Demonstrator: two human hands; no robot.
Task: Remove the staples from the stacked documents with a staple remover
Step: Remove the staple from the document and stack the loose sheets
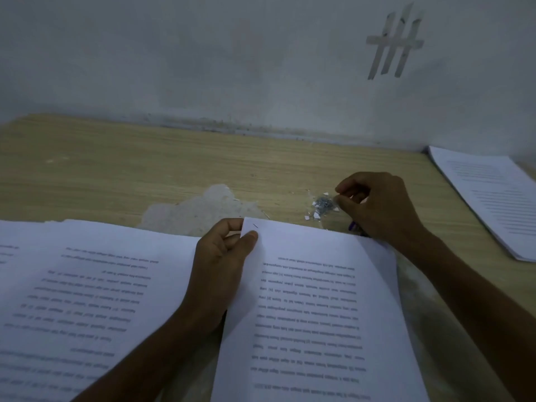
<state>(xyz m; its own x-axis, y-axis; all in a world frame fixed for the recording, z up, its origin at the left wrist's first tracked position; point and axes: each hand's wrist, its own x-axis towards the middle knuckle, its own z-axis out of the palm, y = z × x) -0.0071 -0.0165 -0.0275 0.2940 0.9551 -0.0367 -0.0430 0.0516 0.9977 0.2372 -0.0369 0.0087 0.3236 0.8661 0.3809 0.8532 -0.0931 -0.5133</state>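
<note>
Document (pixel 304 300) corner pinched by left hand (pixel 223 256); staple (pixel 255 226) just above thumb (pixel 251 236).

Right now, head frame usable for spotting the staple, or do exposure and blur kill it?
Head view: underexposed, no glare. Head view: the small dark staple on the corner of the white printed document is distinct beside the left hand; print unreadably blurred. Head view: wide-angle bows the light wooden table; the purple object under the right hand is lost in shadow.
</note>
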